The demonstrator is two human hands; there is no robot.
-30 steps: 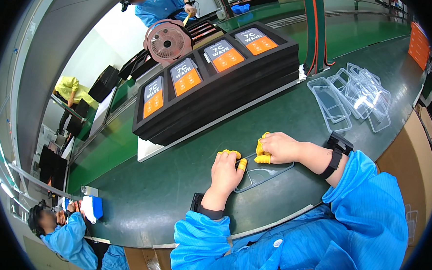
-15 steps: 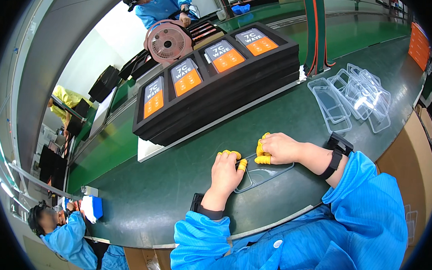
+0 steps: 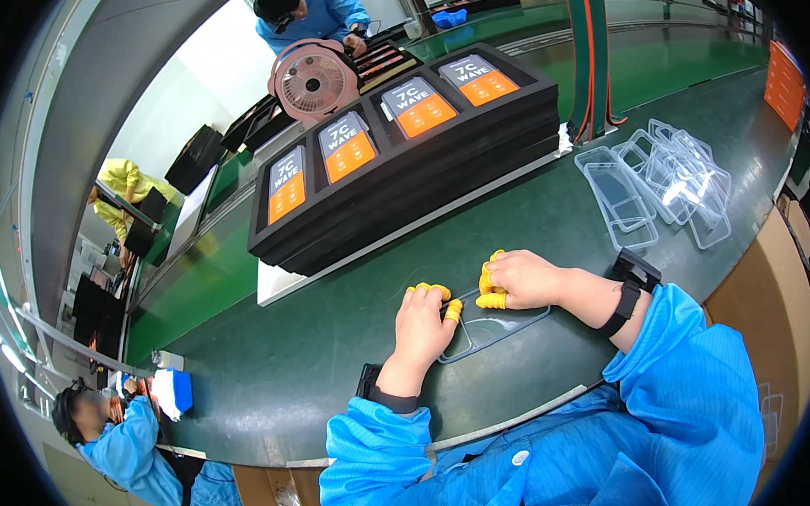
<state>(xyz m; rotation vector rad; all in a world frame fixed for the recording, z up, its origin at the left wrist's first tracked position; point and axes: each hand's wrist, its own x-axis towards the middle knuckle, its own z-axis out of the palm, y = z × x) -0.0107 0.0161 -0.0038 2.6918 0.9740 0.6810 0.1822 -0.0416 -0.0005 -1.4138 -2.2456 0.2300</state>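
Smooth green tabletop (image 3: 316,377), dull gloss. Clear plastic tray (image 3: 494,331), rounded rectangle, flat beneath the yellow-capped fingers (image 3: 454,311). Left hand (image 3: 419,325) bent at its left end, right hand (image 3: 521,276) bent over its far edge; undersides hidden, can't tell if either grips. Clear tray heap (image 3: 676,187) beyond right fingers, glare muddles outlines.

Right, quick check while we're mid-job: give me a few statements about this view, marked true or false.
1. The left hand and right hand touch one clear case. True.
2. That case stands on end. False: it lies flat on the green table.
3. The top black tray holds three boxes. False: it holds four grey-and-orange boxes.
4. A pink fan stands beyond that tray. True.
5. Yellow finger covers are on both hands. True.
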